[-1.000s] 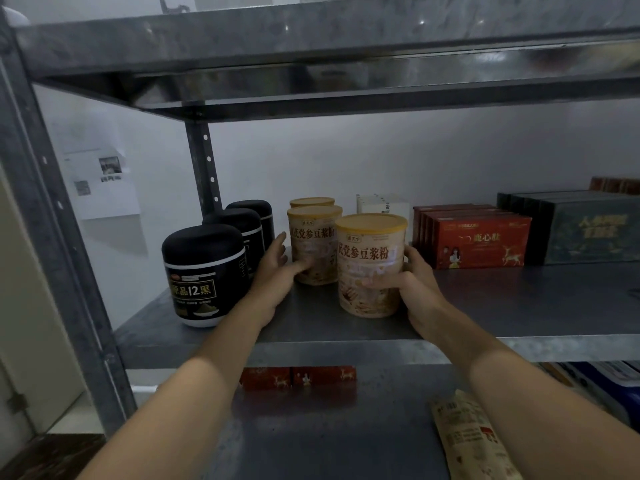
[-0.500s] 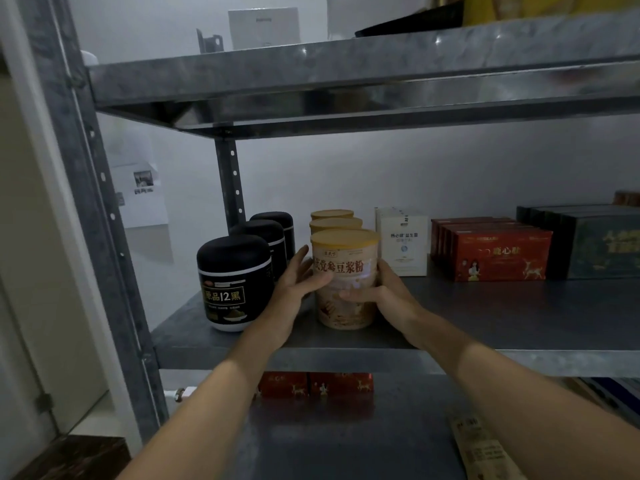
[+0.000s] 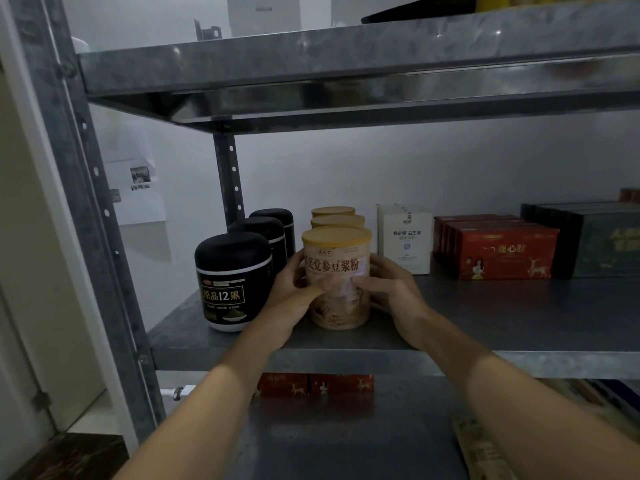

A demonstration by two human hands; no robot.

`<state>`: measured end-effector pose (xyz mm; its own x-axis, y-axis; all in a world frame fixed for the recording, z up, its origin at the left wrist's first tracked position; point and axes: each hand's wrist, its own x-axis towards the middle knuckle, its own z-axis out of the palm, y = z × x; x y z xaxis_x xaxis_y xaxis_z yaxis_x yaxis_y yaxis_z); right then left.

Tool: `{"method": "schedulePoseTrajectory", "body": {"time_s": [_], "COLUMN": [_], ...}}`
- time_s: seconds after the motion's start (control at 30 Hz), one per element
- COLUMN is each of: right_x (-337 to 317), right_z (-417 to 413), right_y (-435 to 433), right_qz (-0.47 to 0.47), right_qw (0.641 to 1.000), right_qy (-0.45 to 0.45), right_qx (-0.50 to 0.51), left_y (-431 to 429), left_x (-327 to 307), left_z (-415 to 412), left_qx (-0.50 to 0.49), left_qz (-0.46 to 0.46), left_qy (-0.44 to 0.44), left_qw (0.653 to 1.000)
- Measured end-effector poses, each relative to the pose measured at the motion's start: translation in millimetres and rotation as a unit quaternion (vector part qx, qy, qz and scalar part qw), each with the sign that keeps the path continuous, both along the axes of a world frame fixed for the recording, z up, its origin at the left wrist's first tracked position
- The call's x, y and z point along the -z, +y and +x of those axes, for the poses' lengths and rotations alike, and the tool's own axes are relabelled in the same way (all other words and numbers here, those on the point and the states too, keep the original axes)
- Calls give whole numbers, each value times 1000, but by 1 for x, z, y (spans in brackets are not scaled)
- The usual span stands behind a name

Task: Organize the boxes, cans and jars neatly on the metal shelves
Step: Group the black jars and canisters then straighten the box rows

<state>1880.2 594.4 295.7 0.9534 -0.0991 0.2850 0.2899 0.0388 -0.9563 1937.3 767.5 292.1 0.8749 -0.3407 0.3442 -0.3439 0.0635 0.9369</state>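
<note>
- Left hand (image 3: 294, 292) and right hand (image 3: 388, 289) both curl around front yellow-lidded can (image 3: 336, 271), upright on shelf (image 3: 519, 306).
- Black jars (image 3: 232, 278) just left of left hand.

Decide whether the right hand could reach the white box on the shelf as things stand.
Probably yes: the white box stands just behind the right hand with nothing between, though that hand would first have to release the front can it grips.

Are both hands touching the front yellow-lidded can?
Touching. The head view shows the left hand and right hand wrapped round opposite sides of the can, thumbs pressed on its label, no gap.
</note>
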Motion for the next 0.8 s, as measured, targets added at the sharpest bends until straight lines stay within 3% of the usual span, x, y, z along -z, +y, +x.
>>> {"method": "schedulePoseTrajectory", "body": {"time_s": [0.23, 0.43, 0.8], "right_x": [-2, -4, -3], "right_z": [-3, -8, -4], "right_y": [0, 4, 6], "right_qz": [4, 6, 16], "right_qw": [1000, 1000, 999], "right_qy": [-4, -11, -2], "right_qx": [-18, -29, -45], "left_y": [5, 0, 3], "left_x": [1, 2, 2], "left_z": [4, -1, -2], "left_qx": [50, -19, -22], "left_qz": [-6, 25, 26], "left_qy": [15, -40, -32], "left_qw": [999, 999, 999]}}
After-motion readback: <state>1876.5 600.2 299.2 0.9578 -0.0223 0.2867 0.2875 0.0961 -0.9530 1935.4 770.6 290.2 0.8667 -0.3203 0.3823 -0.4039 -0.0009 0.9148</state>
